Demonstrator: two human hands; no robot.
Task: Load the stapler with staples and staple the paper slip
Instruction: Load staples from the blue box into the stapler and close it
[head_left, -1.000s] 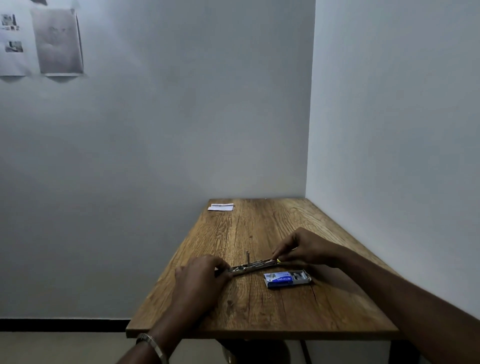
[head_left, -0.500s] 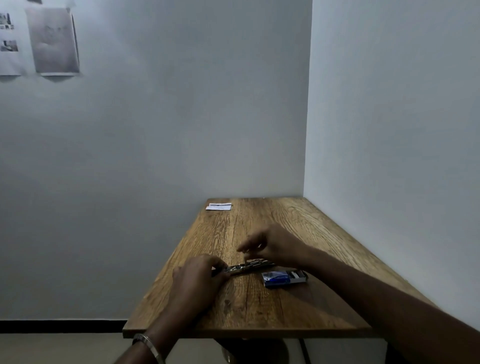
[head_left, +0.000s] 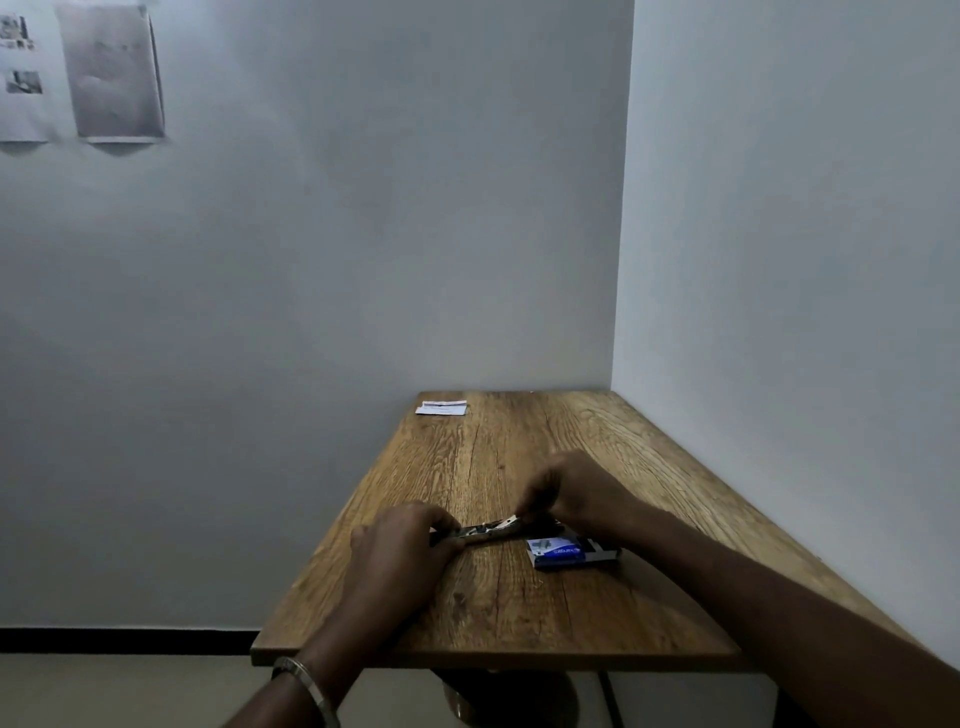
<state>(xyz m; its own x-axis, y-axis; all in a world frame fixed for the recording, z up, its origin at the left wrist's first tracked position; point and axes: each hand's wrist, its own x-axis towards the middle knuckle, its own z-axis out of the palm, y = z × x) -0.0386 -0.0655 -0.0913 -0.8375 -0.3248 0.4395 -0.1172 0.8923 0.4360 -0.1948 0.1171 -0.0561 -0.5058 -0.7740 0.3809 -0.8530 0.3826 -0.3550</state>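
Stapler (head_left: 488, 532) lay mid-desk, left hand (head_left: 402, 551) clamped on its rear. Right hand (head_left: 569, 493) had shifted in, pinching the front end (loading likely underway). Slip (head_left: 441, 408) sat far back, untouched.

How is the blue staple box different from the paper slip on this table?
The staple box is blue and thick; the paper slip is white and flat. The staple box lies near the hands, beside the stapler; the paper slip lies untouched at the far corner. Both rest on the wooden table.
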